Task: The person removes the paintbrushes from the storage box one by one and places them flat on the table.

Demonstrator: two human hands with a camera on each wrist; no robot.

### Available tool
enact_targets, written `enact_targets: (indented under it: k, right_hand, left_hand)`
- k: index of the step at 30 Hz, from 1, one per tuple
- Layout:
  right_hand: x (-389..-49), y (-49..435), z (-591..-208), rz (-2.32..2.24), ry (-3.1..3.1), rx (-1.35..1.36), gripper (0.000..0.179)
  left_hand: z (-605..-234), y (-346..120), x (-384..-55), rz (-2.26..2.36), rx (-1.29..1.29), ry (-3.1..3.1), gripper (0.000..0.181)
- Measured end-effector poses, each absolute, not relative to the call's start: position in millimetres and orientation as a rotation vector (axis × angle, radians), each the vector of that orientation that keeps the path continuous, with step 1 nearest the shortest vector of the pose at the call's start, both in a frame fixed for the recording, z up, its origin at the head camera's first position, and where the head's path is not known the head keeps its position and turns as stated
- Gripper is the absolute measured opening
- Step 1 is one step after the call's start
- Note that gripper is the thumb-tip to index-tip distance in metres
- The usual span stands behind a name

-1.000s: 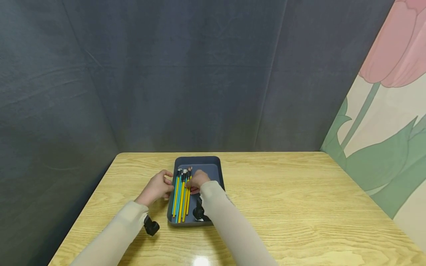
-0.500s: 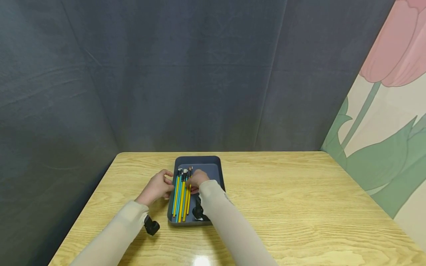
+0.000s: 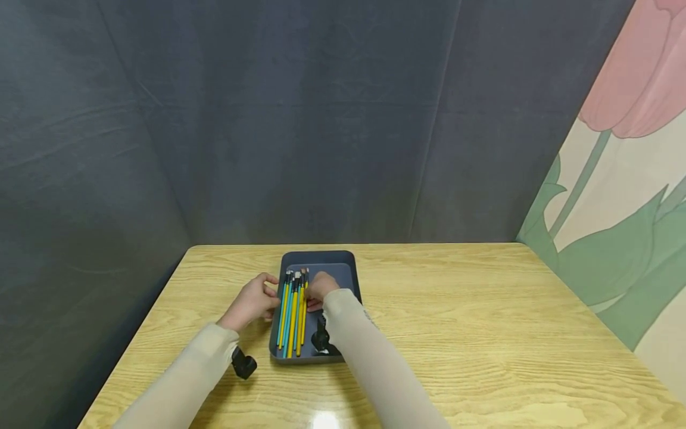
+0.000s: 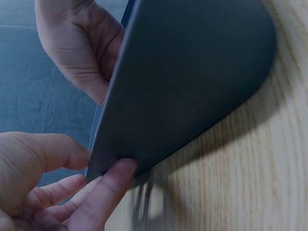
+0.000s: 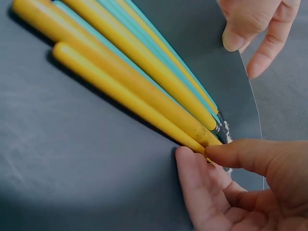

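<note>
Several paintbrushes (image 3: 291, 316) with yellow and turquoise handles lie side by side along the left of a dark grey tray (image 3: 347, 277), bristles toward the far end. My right hand (image 3: 320, 288) reaches inside and pinches the outermost yellow paintbrush (image 5: 130, 98) near its bristle end, thumb and fingertips closing on the handle; the bundle's bristles are partly hidden. On the tray's left side, my left hand (image 3: 254, 302) holds the rim between thumb and fingers. One fingertip presses the outer wall (image 4: 183, 86) in the left wrist view.
The tray stands on a light wood table (image 3: 482, 322), near its back edge. Behind hangs a dark curtain (image 3: 321, 131), and a tulip-patterned panel (image 3: 621, 238) borders the right. Black camera mounts (image 3: 244, 364) sit at both wrists.
My right hand has shifted slightly to the right, and the handles nearest it lie closer together. The left hand and the tray have stayed in place.
</note>
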State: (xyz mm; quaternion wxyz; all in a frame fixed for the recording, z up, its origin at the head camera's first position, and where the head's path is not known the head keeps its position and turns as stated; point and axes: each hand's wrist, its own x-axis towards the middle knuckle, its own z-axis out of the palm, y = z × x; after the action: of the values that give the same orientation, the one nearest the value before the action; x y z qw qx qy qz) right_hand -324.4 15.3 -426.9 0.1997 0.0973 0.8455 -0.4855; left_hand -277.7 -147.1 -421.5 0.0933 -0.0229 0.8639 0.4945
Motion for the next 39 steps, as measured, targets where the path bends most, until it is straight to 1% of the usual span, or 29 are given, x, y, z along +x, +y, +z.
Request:
enact_targets:
  k: [10, 14, 20, 25, 33, 39]
  right_hand:
    - [-314, 14, -420, -1.391, 2.4, 0.245, 0.005]
    - [-315, 12, -423, -1.381, 2.413, 0.231, 0.004]
    - [-320, 10, -428, -1.307, 2.456, 0.218, 0.01]
    - [-320, 10, -430, -1.284, 2.478, 0.213, 0.011]
    - [-316, 17, -424, -1.419, 2.367, 0.208, 0.007]
    - [-318, 24, -421, -1.465, 2.285, 0.214, 0.013]
  left_hand:
    - [-421, -146, -276, 1.499, -0.037, 2.576, 0.048]
    - [-421, -147, -276, 1.512, -0.025, 2.574, 0.048]
    - [-421, -147, -276, 1.496, -0.032, 2.575, 0.047]
    - [-422, -147, -276, 1.499, -0.029, 2.574, 0.047]
    - [-422, -147, -275, 1.51, -0.024, 2.574, 0.047]
    - [-422, -148, -275, 1.516, -0.042, 2.56, 0.047]
